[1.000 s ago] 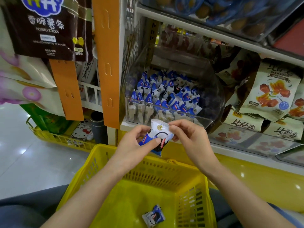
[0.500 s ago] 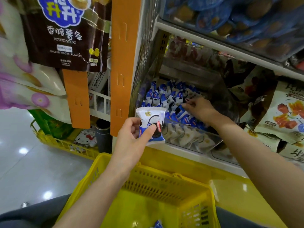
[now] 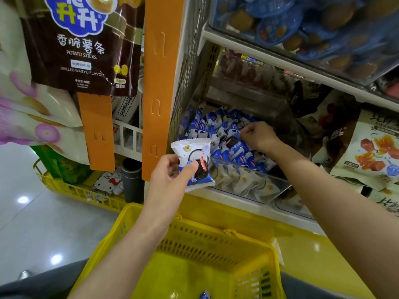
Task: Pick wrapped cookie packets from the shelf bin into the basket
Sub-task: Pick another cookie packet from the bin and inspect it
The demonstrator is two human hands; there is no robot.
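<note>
My left hand (image 3: 170, 175) holds a white and blue wrapped cookie packet (image 3: 194, 162) upright, in front of the shelf and above the yellow basket (image 3: 194, 240). My right hand (image 3: 259, 137) is inside the clear shelf bin (image 3: 248, 180), fingers pinched on a blue packet among the pile of cookie packets (image 3: 216, 128). One packet (image 3: 205, 295) lies on the basket floor at the frame's bottom edge.
An orange shelf post (image 3: 159, 83) stands left of the bin. A brown potato sticks bag (image 3: 84, 44) hangs at upper left. Snack bags (image 3: 371, 152) fill the shelf to the right. A second yellow basket (image 3: 71, 188) sits on the floor at left.
A second ago both hands held one packet over the basket. My right hand has since reached into the bin and closed on a packet; my left hand has kept the first packet raised.
</note>
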